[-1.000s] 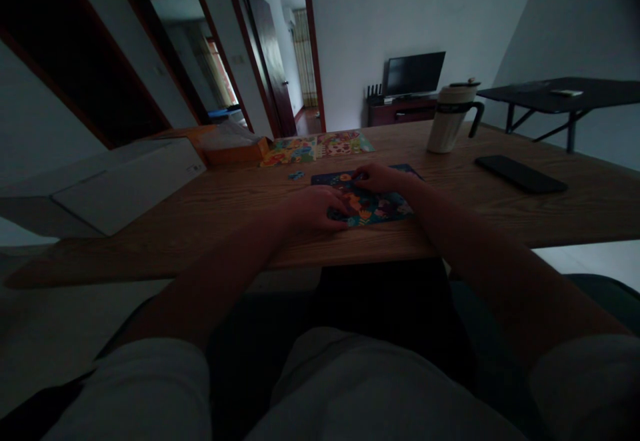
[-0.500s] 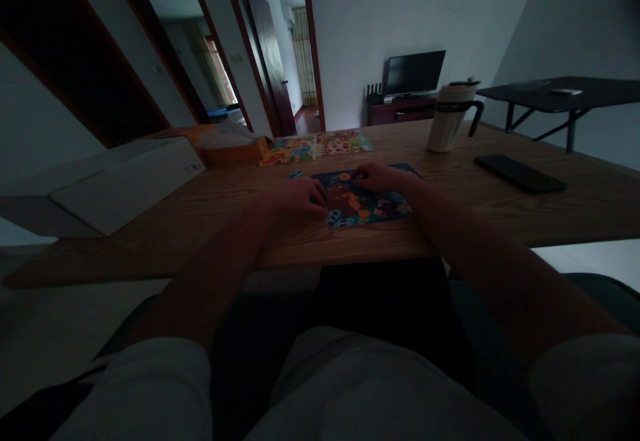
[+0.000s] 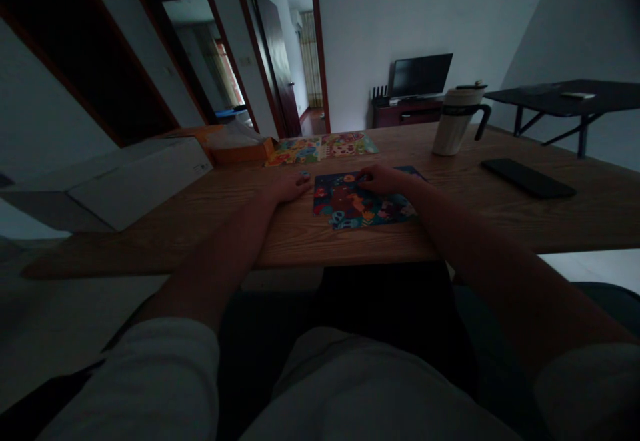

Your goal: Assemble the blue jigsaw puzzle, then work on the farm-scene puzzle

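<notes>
Left fingers moved; puzzle lies to their right.

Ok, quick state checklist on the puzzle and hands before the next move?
1. Puzzle flat on the table: ok.
2. Right hand at the puzzle: ok, fingers at its far side.
3. Puzzle's near-left corner complete: not ok, a notch shows.
4. Loose piece gripped by left hand: cannot tell; fingers are right by it.
5. Mug upright, away from both hands: ok.
</notes>
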`<action>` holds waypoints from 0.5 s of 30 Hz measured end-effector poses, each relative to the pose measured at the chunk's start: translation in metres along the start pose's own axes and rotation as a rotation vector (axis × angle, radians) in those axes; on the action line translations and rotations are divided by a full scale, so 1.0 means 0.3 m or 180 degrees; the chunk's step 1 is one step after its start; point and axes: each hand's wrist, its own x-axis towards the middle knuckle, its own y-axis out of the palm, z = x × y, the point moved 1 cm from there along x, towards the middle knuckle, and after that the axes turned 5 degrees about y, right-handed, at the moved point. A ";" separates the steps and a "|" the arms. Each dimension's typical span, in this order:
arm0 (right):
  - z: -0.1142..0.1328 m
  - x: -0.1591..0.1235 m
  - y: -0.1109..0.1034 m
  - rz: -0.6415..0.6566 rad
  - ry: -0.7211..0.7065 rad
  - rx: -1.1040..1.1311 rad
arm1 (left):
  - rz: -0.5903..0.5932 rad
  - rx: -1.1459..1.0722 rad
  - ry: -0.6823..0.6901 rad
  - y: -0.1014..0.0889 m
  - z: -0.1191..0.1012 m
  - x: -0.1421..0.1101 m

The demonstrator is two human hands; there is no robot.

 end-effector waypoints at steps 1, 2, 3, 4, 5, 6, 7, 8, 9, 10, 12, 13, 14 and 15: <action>0.000 -0.001 0.000 -0.0008 0.0007 -0.0007 | -0.0045 -0.0033 -0.0013 -0.002 0.002 -0.001; 0.000 -0.001 -0.001 -0.0014 0.0020 -0.0015 | -0.0114 -0.0101 -0.0051 -0.006 0.006 -0.003; 0.000 -0.002 -0.001 -0.0022 0.0036 -0.0026 | -0.0191 -0.0187 -0.0121 -0.009 0.012 -0.005; 0.000 -0.003 -0.002 -0.0025 0.0042 -0.0041 | -0.0289 -0.0274 -0.0202 -0.011 0.018 -0.007; 0.001 -0.003 -0.002 -0.0016 0.0045 -0.0054 | -0.0379 -0.0325 -0.0257 -0.012 0.025 -0.008; 0.001 -0.004 -0.002 0.0000 0.0041 -0.0060 | -0.0452 -0.0339 -0.0283 -0.012 0.030 -0.008; 0.001 -0.004 -0.003 0.0011 0.0033 -0.0064 | -0.0511 -0.0312 -0.0270 -0.011 0.034 -0.007; 0.002 -0.005 -0.003 0.0009 0.0018 -0.0066 | -0.0540 -0.0272 -0.0222 -0.009 0.036 -0.005; 0.003 -0.005 -0.004 0.0000 0.0000 -0.0069 | -0.0526 -0.0255 -0.0171 -0.006 0.038 -0.004; 0.003 -0.006 -0.004 -0.0009 -0.0010 -0.0074 | -0.0478 -0.0281 -0.0153 -0.003 0.039 -0.002; 0.005 -0.007 -0.005 -0.0019 -0.0028 -0.0096 | -0.0359 -0.0422 -0.0212 0.003 0.041 0.000; 0.007 -0.007 -0.005 -0.0016 -0.0029 -0.0107 | -0.0336 -0.0484 -0.0236 0.004 0.041 -0.001; 0.008 -0.008 -0.006 -0.0010 -0.0017 -0.0114 | -0.0349 -0.0527 -0.0244 0.003 0.040 -0.002; 0.009 -0.009 -0.006 -0.0003 0.0000 -0.0119 | -0.0389 -0.0553 -0.0229 0.002 0.038 -0.004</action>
